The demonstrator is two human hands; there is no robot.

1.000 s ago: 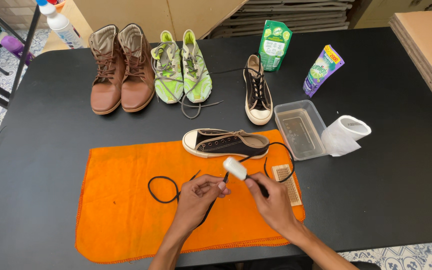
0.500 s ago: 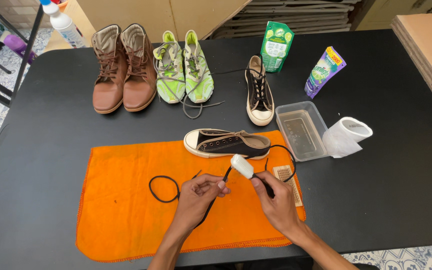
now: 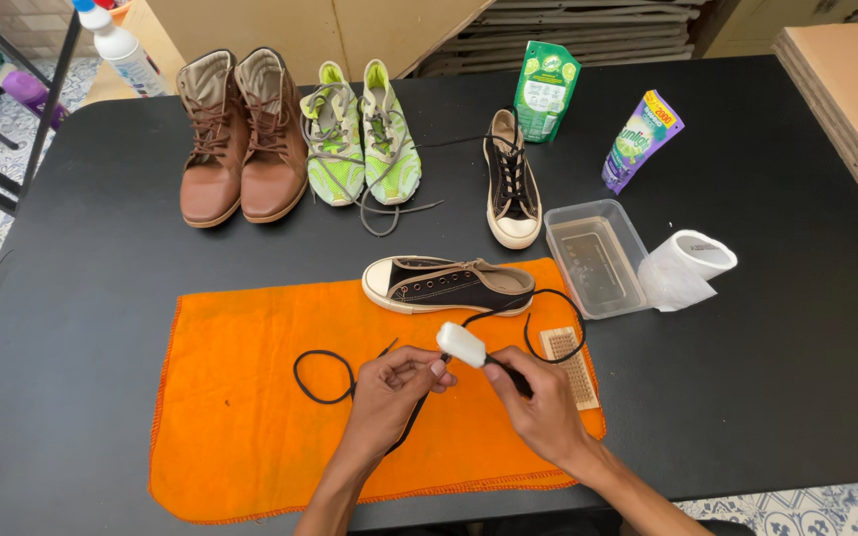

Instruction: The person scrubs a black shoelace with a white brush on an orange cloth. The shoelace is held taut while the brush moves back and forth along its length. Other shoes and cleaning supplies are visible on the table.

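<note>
Left hand fingers pinch the thin black shoelace, right hand grips what looks like a small white-headed brush, both over the orange cloth, just below the laceless black canvas sneaker.

A thin black shoelace lies looped on the near-middle orange cloth, its strand running right beneath a small white soapy sponge pad held tilted just above the cloth.
</note>
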